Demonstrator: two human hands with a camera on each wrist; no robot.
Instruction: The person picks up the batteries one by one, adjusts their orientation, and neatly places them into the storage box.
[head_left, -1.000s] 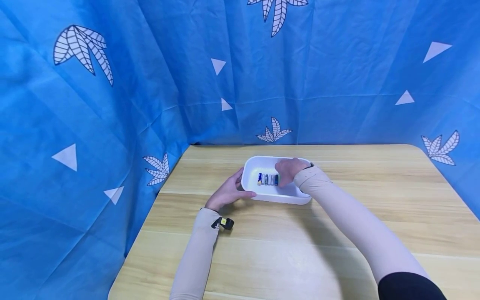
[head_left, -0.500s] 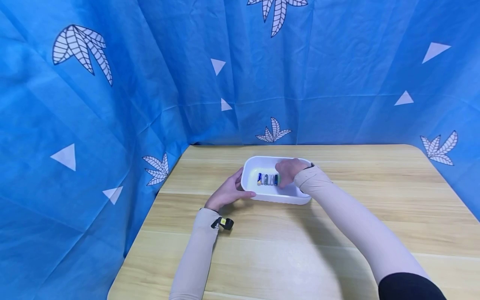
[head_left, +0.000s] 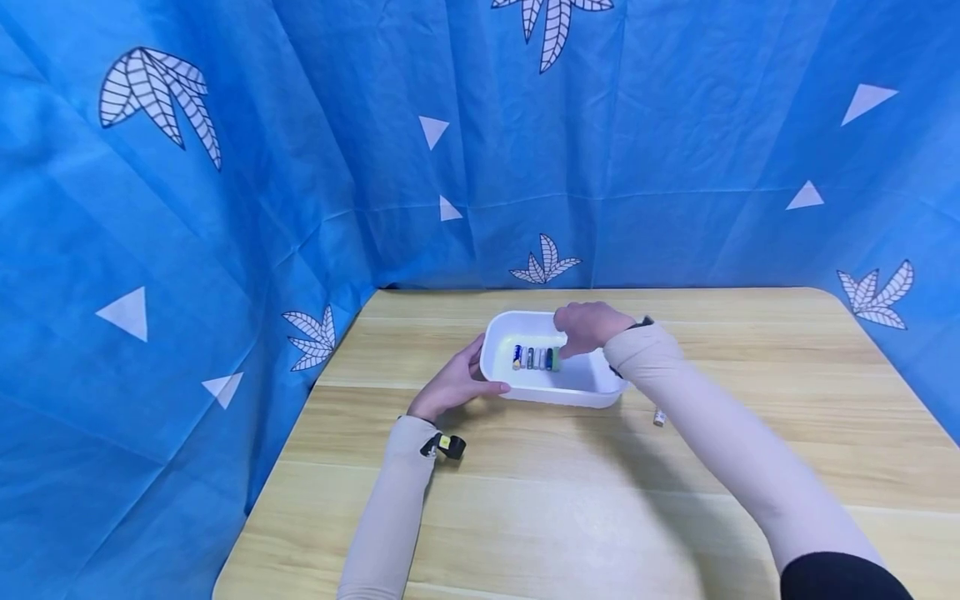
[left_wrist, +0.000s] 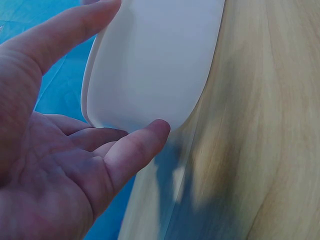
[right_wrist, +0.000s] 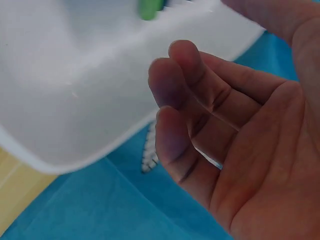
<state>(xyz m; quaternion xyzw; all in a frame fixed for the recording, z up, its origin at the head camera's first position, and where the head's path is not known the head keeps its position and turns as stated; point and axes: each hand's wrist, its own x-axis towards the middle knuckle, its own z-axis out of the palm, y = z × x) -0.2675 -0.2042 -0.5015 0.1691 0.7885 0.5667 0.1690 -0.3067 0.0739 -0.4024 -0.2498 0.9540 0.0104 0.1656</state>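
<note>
A white plastic box (head_left: 555, 398) with rounded corners stands on the table. Inside it several AA-size batteries (head_left: 530, 358) lie side by side in a row, with a green battery (head_left: 556, 359) at the right end. My left hand (head_left: 459, 385) holds the box's left end, thumb at the near side and fingers round the far side; in the left wrist view the thumb tip (left_wrist: 160, 128) presses on the corner. Over the box's right half is my right hand (head_left: 588, 327), its fingers loosely bent and holding nothing. The right wrist view shows the green battery (right_wrist: 148, 9) apart from those fingers.
Another battery (head_left: 659, 417) lies on the wooden table (head_left: 525, 517), right of the box beside the right forearm. A blue patterned curtain (head_left: 675, 125) hangs behind the table and along its left side.
My right hand has lifted and moved slightly right, away from the row, and the green battery now shows whole. The loose battery on the table has come into view. My left hand stays put.
</note>
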